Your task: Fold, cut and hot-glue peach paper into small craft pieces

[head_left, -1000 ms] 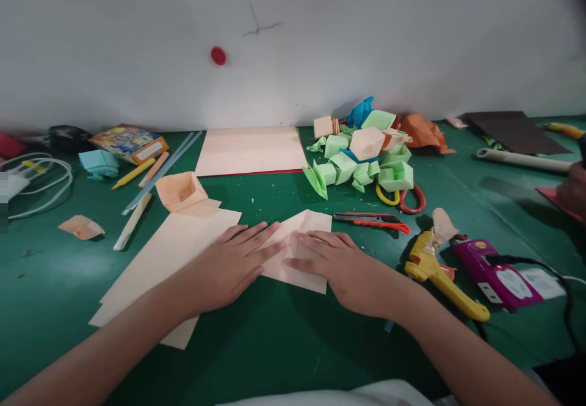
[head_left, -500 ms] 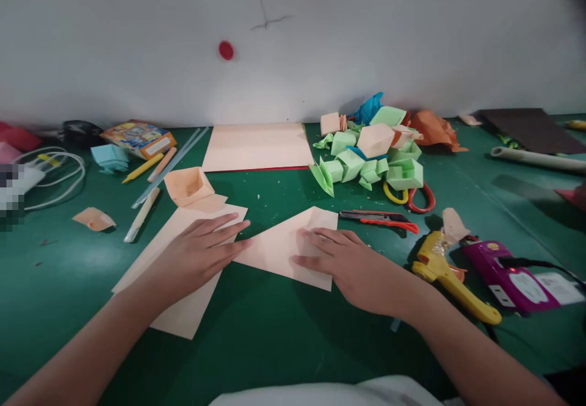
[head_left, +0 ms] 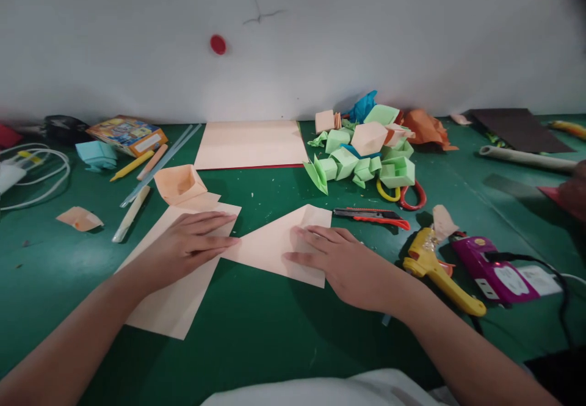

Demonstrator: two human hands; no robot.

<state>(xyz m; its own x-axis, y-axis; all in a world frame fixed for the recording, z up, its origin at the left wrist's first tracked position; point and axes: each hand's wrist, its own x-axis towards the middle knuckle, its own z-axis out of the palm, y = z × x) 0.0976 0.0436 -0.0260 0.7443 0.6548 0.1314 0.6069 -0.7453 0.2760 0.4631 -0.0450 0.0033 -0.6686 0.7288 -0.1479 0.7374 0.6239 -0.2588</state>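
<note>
Two flat, empty grips: left hand [head_left: 183, 248] and right hand [head_left: 339, 265] on a folded sheet [head_left: 268, 244], forward of the tabletop's [head_left: 265, 345] back edge. Uneven pressure could skew its fold.

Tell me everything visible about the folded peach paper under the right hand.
The folded peach paper looks smooth and matte. It lies mostly flat on the green table, tapering leftward to a point, with a crease near its upper corner. The right hand rests on its wide end; the left hand appears to touch its narrow tip.
</note>
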